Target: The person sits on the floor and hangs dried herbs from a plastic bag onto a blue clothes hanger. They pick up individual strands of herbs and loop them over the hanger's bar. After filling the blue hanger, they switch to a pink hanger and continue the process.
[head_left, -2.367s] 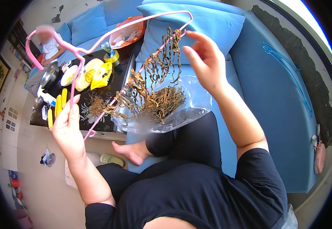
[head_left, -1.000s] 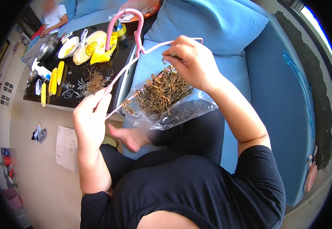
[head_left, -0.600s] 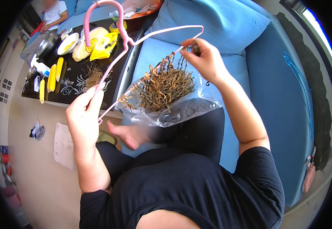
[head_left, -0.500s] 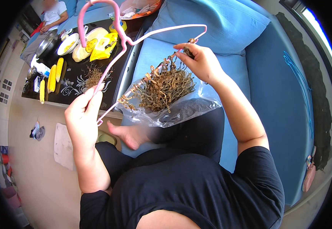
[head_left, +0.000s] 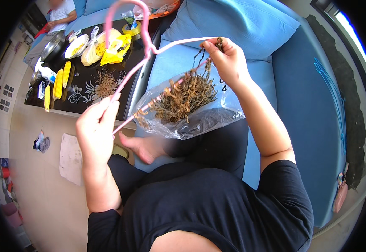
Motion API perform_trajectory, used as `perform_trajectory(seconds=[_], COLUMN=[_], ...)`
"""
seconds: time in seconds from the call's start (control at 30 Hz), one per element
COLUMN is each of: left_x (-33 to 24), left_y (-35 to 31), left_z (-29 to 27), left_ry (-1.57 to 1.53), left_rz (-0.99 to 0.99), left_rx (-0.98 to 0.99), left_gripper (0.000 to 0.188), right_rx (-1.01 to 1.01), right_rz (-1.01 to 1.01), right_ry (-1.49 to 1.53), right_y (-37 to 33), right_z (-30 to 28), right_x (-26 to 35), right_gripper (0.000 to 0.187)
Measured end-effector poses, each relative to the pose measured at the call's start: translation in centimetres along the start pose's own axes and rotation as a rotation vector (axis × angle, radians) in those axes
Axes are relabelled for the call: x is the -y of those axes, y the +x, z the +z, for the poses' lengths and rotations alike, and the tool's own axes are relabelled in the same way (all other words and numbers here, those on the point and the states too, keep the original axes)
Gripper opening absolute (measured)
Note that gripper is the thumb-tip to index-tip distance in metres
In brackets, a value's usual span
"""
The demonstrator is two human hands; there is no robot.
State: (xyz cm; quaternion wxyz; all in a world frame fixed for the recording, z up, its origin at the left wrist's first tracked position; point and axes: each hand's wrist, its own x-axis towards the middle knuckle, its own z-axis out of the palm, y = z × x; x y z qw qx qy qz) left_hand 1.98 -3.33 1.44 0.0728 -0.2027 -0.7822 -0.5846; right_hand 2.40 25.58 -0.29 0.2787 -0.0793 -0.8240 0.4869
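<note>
My left hand [head_left: 96,124] is closed round one arm of a pink clothes hanger [head_left: 133,71], which it holds up tilted, hook toward the top left. Along the hanger's lower bar hang several brown, shrivelled dried strands, perhaps a dried vegetable. At the hanger's far right corner my right hand [head_left: 230,63] pinches a few darker dried strands [head_left: 220,44], some dangling below the fingers. The hand hides that corner. Beneath the bar, a heap of dried strands [head_left: 185,101] lies on a clear plastic bag [head_left: 227,116] by my lap.
A black patterned table [head_left: 82,105] at the left bears corn cobs [head_left: 58,84], a white bowl [head_left: 77,46], a yellow bag [head_left: 116,49] and loose dried strands [head_left: 106,84]. I sit on a blue sofa [head_left: 256,96]. Another person [head_left: 61,17] sits at the far left.
The hanger and my left hand have shifted slightly right. My right hand has moved a little up and right, and dark strands now dangle from its fingers beside the hanger's corner.
</note>
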Motion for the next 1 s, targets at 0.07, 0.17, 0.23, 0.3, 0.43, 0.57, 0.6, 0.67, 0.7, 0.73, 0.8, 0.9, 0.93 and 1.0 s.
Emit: perform_trajectory(seconds=[0.07, 0.17, 0.23, 0.3, 0.43, 0.57, 0.6, 0.67, 0.7, 0.73, 0.8, 0.9, 0.93, 1.0], left_x=[0.2, 0.6, 0.3, 0.4, 0.3, 0.3, 0.3, 0.4, 0.5, 0.5, 0.6, 0.4, 0.4, 1.0], left_y=[-0.1, 0.0, 0.1, 0.1, 0.0, -0.1, -0.1, -0.1, -0.2, -0.1, -0.1, -0.3, -0.3, -0.3], left_z=[0.3, 0.0, -0.2, -0.4, 0.0, 0.4, 0.6, 0.9, 0.9, 1.0, 1.1, 1.3, 1.3, 1.2], left_ry=[0.064, -0.017, -0.060, -0.044, -0.059, -0.007, 0.014, 0.017, 0.020, 0.037, 0.071, 0.083, 0.076, 0.060], left_rz=[0.005, -0.013, -0.006, -0.036, -0.013, 0.023, 0.035, 0.072, 0.091, 0.084, 0.068, 0.005, 0.028, 0.073], left_rx=[-0.015, -0.120, -0.138, -0.113, -0.118, -0.080, -0.058, -0.063, -0.066, -0.059, -0.045, -0.044, -0.048, -0.058], left_gripper=[0.018, 0.019, 0.020, 0.021, 0.020, 0.020, 0.020, 0.019, 0.019, 0.019, 0.019, 0.018, 0.018, 0.019], right_rx=[-0.102, -0.321, -0.439, -0.461, -0.460, -0.251, -0.203, -0.188, -0.178, -0.168, -0.153, -0.192, -0.135, -0.018], right_rz=[-0.148, -0.252, -0.151, -0.110, -0.074, -0.559, -0.499, -0.327, -0.264, -0.201, -0.156, -0.576, -0.399, -0.047], right_ry=[0.003, 0.124, 0.580, 0.567, 0.665, -0.239, -0.085, 0.253, 0.221, 0.189, -0.109, -0.616, -0.440, -0.088], right_y=[-0.1, -0.3, 0.1, 0.4, -0.4, -1.1, -1.2, -1.1, -1.0, -0.8, -0.4, 0.0, 0.0, 0.1], right_z=[0.0, -1.2, -2.9, -4.4, -5.0, -4.8, -4.4, -3.7, -3.6, -3.6, -3.4, -3.6, -3.7, -3.7], right_x=[-0.1, 0.4, 0.8, 1.0, 1.6, 0.8, 0.9, 1.4, 1.4, 1.4, 1.2, 0.4, 0.6, 1.3], right_gripper=[0.015, 0.016, 0.016, 0.016, 0.017, 0.010, 0.010, 0.010, 0.010, 0.010, 0.012, 0.013, 0.013, 0.013])
